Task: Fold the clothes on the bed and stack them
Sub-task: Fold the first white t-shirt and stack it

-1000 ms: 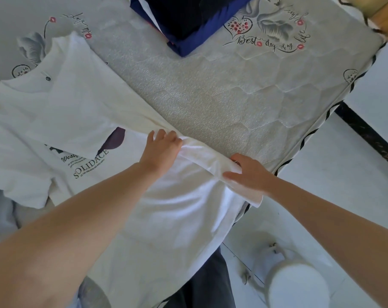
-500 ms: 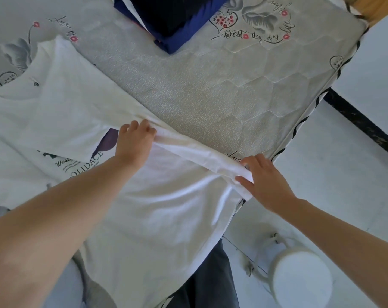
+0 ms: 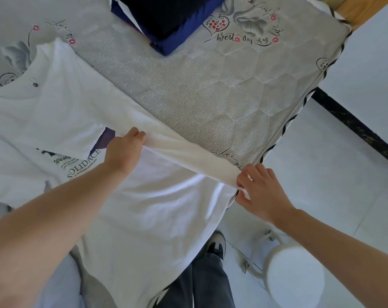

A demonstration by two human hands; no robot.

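White T-shirt [image 3: 144, 196] lies spread over the near-left part of the bed [image 3: 210, 96], printed side up, collar to the far left, hem spilling over the near edge. Left hand [image 3: 124, 152] sits mid-shirt beside the dark print, fingers curled tight around the folded-over side strip of fabric. Right hand [image 3: 261, 192] is out at the bed's near right edge, thumb and fingertips pinching the same strip at the hem corner, so the strip runs taut between the two hands. Far up the bed, a folded dark navy garment [image 3: 166, 21] rests well apart from the shirt, with bare grey quilted cover between them. At the lower left a grey cloth [image 3: 95, 290] peeks out from under the shirt. On the pale floor to the right, a white round stool [image 3: 293, 276] stands just beside the bed, right below the right forearm; the person's dark trouser leg [image 3: 206, 283] and a shoe [image 3: 217, 243] show near the hanging hem
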